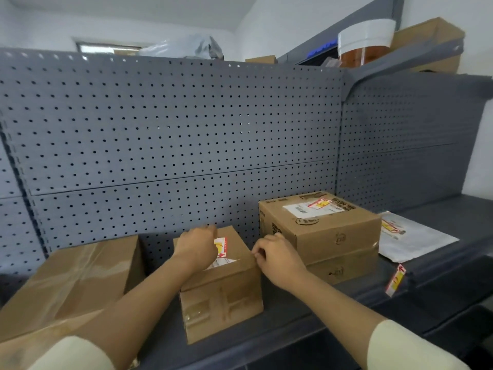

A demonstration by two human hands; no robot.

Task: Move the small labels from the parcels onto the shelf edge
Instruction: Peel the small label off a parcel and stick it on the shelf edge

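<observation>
A small cardboard parcel [224,297] stands in the middle of the grey shelf. A red, yellow and white small label [222,247] lies on its top. My left hand [196,248] rests flat on that top, fingers partly over the label. My right hand [274,259] is curled at the parcel's right top edge, fingertips pinched together. A bigger parcel [325,236] to the right carries another small label [320,203]. A white mailer bag [416,240] bears a third small label [390,227]. One label [397,280] hangs on the shelf edge [440,287].
A large taped cardboard box [72,284] fills the shelf's left. Grey pegboard [170,129] forms the back wall. The upper shelf at top right holds a jar with a white lid [365,42] and a brown box [432,41].
</observation>
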